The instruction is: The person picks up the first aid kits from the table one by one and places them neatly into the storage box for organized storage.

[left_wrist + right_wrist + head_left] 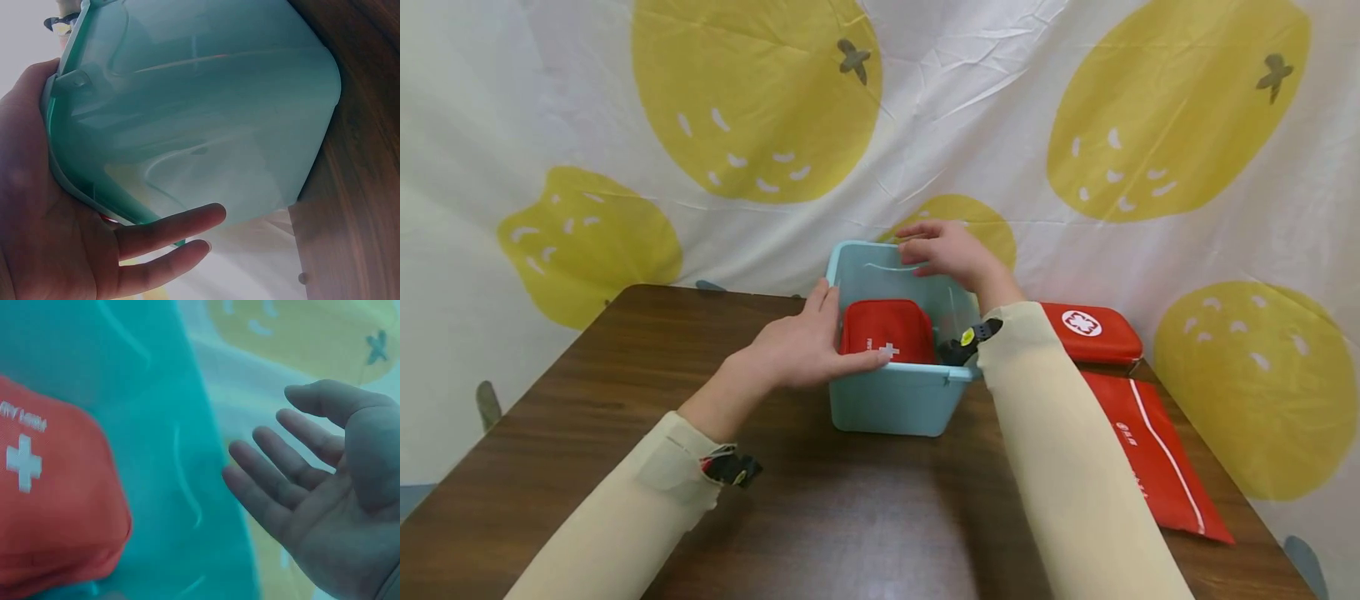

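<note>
While pale-blue plastic bin holds red fabric pouch, rounded red case (three o'clock), flat red bag (four) lie outside; left grip, right grip unclenched.

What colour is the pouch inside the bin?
The pouch is red; the head view shows it best.

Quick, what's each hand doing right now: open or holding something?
Left hand: open, touching the blue bin's rim.
Right hand: open, holding nothing.

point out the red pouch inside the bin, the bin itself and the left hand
red pouch (887,327): head view, middle of its visible red fabric
bin (891,404): head view, outer face of its near wall
left hand (795,346): head view, back of the hand
</note>
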`<state>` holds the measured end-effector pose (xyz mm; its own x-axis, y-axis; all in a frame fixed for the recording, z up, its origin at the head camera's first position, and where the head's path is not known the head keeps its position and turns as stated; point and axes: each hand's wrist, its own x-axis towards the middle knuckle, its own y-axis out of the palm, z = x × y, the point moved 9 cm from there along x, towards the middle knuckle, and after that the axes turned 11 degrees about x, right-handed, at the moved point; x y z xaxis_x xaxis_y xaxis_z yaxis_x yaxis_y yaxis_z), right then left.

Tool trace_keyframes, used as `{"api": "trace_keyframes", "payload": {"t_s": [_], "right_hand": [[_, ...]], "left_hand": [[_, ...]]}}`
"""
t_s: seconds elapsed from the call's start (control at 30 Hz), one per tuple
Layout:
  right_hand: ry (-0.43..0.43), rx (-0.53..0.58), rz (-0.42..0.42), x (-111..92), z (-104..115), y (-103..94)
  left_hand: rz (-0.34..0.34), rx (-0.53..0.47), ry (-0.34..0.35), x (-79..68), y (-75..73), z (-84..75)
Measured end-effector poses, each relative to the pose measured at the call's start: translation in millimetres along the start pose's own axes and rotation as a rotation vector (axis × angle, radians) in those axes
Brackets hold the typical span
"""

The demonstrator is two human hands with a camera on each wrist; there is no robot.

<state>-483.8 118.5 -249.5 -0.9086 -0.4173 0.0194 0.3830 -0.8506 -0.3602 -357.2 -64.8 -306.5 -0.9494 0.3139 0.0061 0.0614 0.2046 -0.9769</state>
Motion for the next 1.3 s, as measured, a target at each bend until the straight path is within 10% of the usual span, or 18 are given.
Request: {"api": "trace_keyframes", "payload": {"t_s": [0.3,0.53,1.3], "right_hand": [[-0.142,0.004,-0.032,-32,49,-31.9],[-0.150,-0.059,-0.071,-81,48,-59.2],[0.067,-0.517,-0.092,-219,-112,-128.7]], "left_hand": [[-0.008,-0.003,-0.001,-0.2,-1.7,2.5],[-0.017,0.005,0.009,-0.6,-0.2,3.5],[-0.021,0.008,0.012,2.5,-1.0,3.5]]}}
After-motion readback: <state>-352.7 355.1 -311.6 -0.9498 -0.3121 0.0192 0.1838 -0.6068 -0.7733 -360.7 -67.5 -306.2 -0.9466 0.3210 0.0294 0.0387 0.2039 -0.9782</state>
